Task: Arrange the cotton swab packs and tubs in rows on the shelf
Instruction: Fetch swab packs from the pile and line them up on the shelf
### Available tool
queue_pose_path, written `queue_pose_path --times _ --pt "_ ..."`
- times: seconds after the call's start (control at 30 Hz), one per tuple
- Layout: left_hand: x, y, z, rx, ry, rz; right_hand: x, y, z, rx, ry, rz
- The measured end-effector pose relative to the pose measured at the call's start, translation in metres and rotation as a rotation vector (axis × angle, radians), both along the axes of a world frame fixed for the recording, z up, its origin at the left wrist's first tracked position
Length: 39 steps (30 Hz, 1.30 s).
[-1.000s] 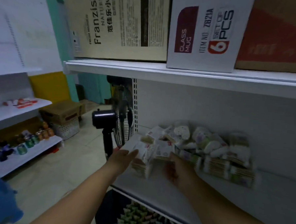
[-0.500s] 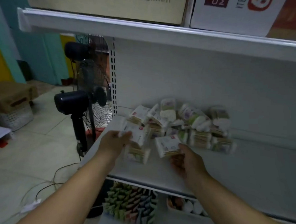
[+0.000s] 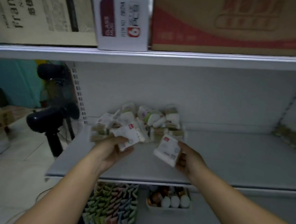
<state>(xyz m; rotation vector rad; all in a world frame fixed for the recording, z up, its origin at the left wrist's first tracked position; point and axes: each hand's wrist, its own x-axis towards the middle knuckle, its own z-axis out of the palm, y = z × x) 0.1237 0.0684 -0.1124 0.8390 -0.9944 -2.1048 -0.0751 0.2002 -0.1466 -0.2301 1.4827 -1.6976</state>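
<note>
A loose heap of cotton swab packs and tubs (image 3: 150,122) lies at the back left of the grey shelf (image 3: 227,158). My left hand (image 3: 112,151) grips a white swab pack (image 3: 128,136) with a red mark, just in front of the heap. My right hand (image 3: 189,158) holds a second white pack (image 3: 168,150), lifted off the shelf and tilted, to the right of the first. The frame is blurred, so the small print on the packs cannot be read.
Cartons (image 3: 124,21) fill the shelf above. A black standing fan (image 3: 52,117) stands on the floor to the left of the shelf end. Below are folded coloured items (image 3: 111,209) and a white tray of small goods (image 3: 168,198). More goods sit at the far right (image 3: 290,136).
The view has swung right and up. Each hand has drawn a white pack out of the heap; the right-hand pack now sits further right, apart from the pile.
</note>
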Motion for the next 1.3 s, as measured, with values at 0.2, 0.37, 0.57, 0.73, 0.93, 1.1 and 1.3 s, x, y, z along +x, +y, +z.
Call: queue_pose_path --times 0.2,0.37,0.57,0.73,0.93,1.1,1.3 --pt "-0.114 0.122 -0.009 -0.006 -0.182 -0.178 -0.075 0.127 0.017 -0.106 0.070 -0.019" --pt "-0.208 0.226 -0.021 -0.060 -0.133 -0.319 -0.131 0.244 0.016 -0.119 0.167 -0.162" --pt "-0.293 0.321 -0.039 -0.008 -0.045 -0.441 -0.198 0.350 0.025 -0.036 0.274 -0.277" --pt "-0.360 0.356 -0.043 -0.054 -0.064 -0.451 -0.251 0.390 0.025 -0.021 0.341 -0.303" --pt "-0.449 0.374 -0.054 -0.341 -0.127 -0.513 -0.326 0.408 0.022 0.232 0.568 -0.288" --pt "-0.513 0.380 -0.047 -0.483 -0.263 -0.277 -0.404 0.427 0.040 0.339 0.665 -0.345" --pt "-0.544 0.373 -0.061 -0.622 -0.405 -0.169 -0.462 0.425 0.018 0.345 0.671 -0.291"
